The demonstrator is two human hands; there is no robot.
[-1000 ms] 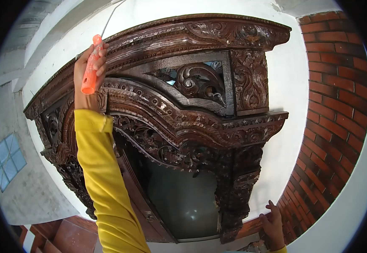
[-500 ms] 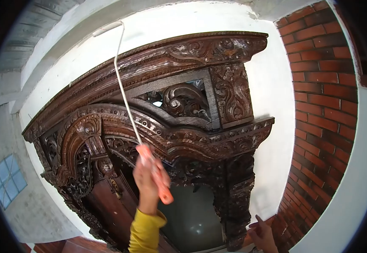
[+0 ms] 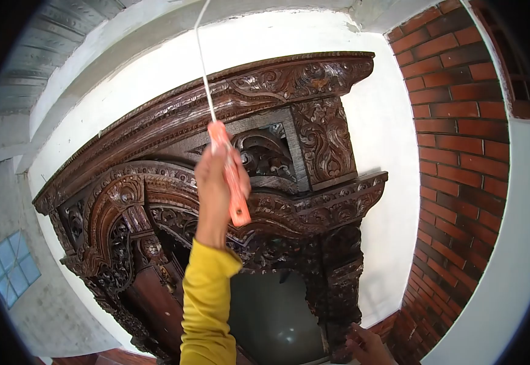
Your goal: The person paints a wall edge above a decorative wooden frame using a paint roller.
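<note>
My left hand (image 3: 217,185), in a yellow sleeve, is closed around the orange-pink handle (image 3: 238,198) of a paint roller. The roller's thin white metal rod (image 3: 205,73) runs upward past the top edge of the view, so its roller head is out of sight. Behind the hand stands a large dark carved wooden frame (image 3: 326,137) with scrolls and an arched part. My right hand (image 3: 369,347) is low on the right, beside the foot of the carved frame. Its fingers are apart, and it appears to hold nothing.
White wall (image 3: 386,243) surrounds the carved frame. A red brick wall (image 3: 459,152) rises on the right, and a grey concrete beam (image 3: 64,103) crosses the upper left. A small window (image 3: 14,267) is at far left. A dark glossy panel (image 3: 277,316) sits within the frame.
My left hand has moved upward with the paint roller, whose head has gone out of view past the top edge. My right hand has shifted slightly down and left, its fingers more curled.
</note>
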